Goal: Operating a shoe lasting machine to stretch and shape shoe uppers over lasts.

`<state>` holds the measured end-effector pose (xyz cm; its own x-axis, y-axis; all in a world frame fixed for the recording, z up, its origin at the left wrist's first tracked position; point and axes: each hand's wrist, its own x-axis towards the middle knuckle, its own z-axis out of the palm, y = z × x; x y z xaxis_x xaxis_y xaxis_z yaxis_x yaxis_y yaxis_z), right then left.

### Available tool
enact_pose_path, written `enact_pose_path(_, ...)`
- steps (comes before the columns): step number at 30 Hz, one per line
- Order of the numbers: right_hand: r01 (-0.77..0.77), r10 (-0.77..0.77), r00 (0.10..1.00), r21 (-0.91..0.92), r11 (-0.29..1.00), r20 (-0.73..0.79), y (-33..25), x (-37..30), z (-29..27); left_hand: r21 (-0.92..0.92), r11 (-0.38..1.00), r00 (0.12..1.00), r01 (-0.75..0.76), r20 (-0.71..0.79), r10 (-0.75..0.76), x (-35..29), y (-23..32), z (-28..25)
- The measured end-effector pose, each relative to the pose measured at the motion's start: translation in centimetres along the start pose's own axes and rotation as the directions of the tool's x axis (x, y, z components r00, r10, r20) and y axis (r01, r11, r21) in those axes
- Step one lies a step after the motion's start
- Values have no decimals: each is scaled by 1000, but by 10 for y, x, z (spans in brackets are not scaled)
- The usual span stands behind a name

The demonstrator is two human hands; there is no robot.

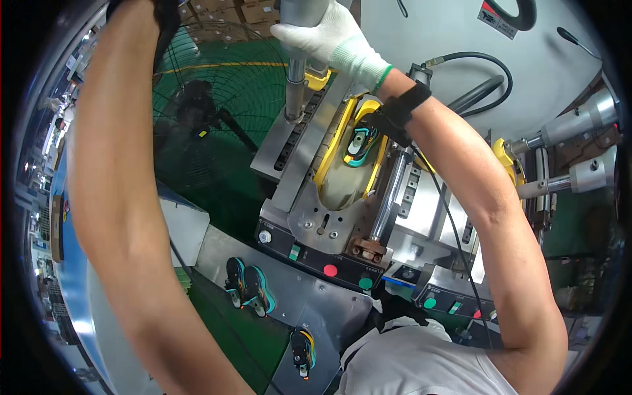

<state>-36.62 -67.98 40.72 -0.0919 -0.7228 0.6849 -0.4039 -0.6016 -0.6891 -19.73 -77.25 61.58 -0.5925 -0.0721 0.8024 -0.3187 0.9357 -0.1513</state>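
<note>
My right hand [322, 36], in a white knitted glove with a green-edged cuff, is at the top of the view. It lies across an upright grey cylinder [304, 12] of the machine, one digit pointing left over its front; the other fingertips run out of view. Below that wrist, a black shoe [359, 143] with teal and yellow trim sits in the machine's yellow-edged cradle [339, 184]. My left forearm [122, 164] stretches up the left side to a black wristband [166, 23]; the left hand is beyond the top edge.
A pair of black-and-teal shoes [259, 290] and a single shoe [303, 352] stand on the grey metal ledge [217, 253]. The control panel [313, 264] carries coloured buttons. A caged fan [194, 108] stands left on the green floor. More cylinders [582, 118] project at right; a thin cable [454, 227] hangs from my right wrist.
</note>
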Motion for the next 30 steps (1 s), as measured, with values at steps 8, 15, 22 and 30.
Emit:
enact_pose_path(8, 147, -178, 984, -480, 865, -20, -35, -69, -28, 86, 883, 876, 461, 119, -468, -293, 187, -42)
enact_pose_path(15, -76, 338, 817, -494, 866, 468, -116, -459, 32, 61, 96, 72, 993, 325, -943, -632, 438, -141)
enact_pose_path(22, 134, 664, 574, -854, 502, 480, -106, -537, 50, -32, -337, -278, 941, 495, -823, -719, 643, -193)
enact_pose_path(30, -473, 660, 466, -464, 749, 590, -182, -636, 110, -111, -274, -189, 955, 485, -854, -794, 665, -84)
